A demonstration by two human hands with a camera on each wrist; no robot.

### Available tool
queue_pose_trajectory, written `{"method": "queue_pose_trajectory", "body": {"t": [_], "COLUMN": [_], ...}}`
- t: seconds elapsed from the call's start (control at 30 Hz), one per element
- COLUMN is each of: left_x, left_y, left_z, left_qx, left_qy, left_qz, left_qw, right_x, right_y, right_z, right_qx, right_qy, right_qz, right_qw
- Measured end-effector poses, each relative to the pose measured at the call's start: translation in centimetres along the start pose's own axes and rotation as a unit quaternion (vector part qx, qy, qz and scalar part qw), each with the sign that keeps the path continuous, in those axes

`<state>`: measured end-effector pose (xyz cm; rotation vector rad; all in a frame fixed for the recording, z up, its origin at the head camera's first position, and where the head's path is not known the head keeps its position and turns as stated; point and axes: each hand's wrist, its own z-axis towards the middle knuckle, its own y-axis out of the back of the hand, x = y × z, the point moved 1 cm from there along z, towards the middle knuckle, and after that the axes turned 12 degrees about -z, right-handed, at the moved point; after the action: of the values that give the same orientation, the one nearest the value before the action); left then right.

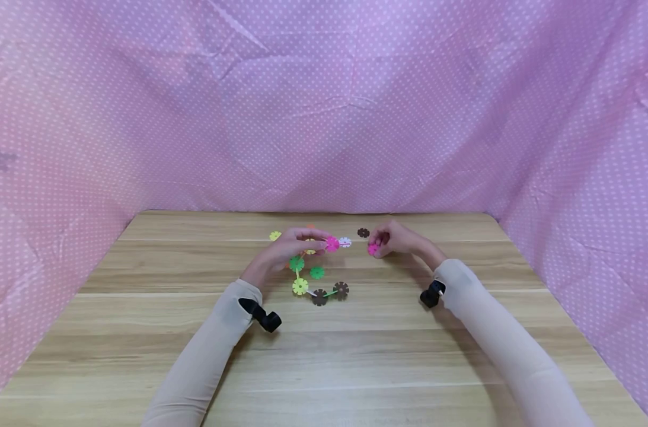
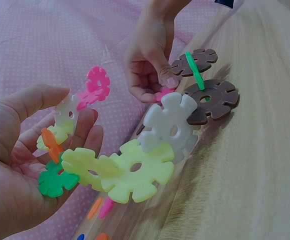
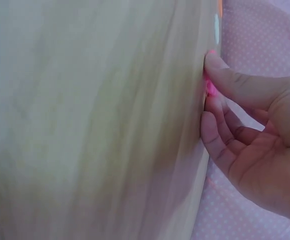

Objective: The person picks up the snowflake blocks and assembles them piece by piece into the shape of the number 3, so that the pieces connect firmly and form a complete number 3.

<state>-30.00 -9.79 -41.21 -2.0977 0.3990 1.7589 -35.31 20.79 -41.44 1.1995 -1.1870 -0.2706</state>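
Observation:
My left hand point(image 1: 289, 248) pinches a chain of notched, flower-shaped plastic discs by a white disc point(image 2: 66, 111) between thumb and fingers. Pink discs point(image 2: 96, 86) stick out past the fingertips. From the palm side the chain curves round through an orange disc point(image 2: 51, 142), a green disc point(image 2: 56, 179), yellow discs point(image 2: 136, 181) and white discs point(image 2: 171, 122). Two brown discs point(image 2: 216, 100), joined by an upright green disc point(image 2: 194, 70), form its other end. To the right, my right hand point(image 1: 401, 238) pinches a separate pink disc point(image 1: 373, 249) low over the table.
A loose brown disc point(image 1: 363, 232) lies just beyond the right hand. Behind the left hand lies a yellow disc point(image 1: 275, 236), and a green disc point(image 1: 316, 272) shows inside the chain's curve. Pink dotted cloth point(image 1: 324, 118) hangs round the wooden table point(image 1: 356, 362).

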Motion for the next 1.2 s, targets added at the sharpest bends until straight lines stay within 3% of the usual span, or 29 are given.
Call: {"method": "queue_pose_trajectory", "body": {"t": [0.33, 0.5, 0.6, 0.83, 1.0, 1.2], "left_x": [0.0, 0.0, 0.1, 0.3, 0.2, 0.2], "left_y": [0.0, 0.1, 0.2, 0.3, 0.3, 0.4], "left_z": [-0.1, -0.1, 0.0, 0.1, 0.0, 0.0], "left_qx": [-0.004, -0.01, -0.012, -0.014, -0.014, -0.011], "left_qy": [0.0, -0.002, -0.001, -0.001, 0.003, 0.0], "left_qz": [0.011, 0.016, 0.015, 0.007, -0.009, -0.02], "left_qw": [0.9999, 0.9998, 0.9998, 0.9999, 0.9999, 0.9997], "right_x": [1.4, 2.4, 3.0, 4.5, 5.2, 5.6], "right_y": [-0.6, -0.8, -0.8, -1.0, -1.4, -1.7], "right_z": [-0.6, -0.7, -0.8, -1.2, -1.3, -1.2], "right_qx": [0.023, 0.011, -0.007, -0.05, -0.07, -0.093], "right_qy": [-0.024, -0.044, -0.05, -0.047, -0.035, -0.042], "right_qz": [0.089, 0.135, 0.184, 0.298, 0.33, 0.336], "right_qw": [0.995, 0.99, 0.982, 0.952, 0.941, 0.936]}}
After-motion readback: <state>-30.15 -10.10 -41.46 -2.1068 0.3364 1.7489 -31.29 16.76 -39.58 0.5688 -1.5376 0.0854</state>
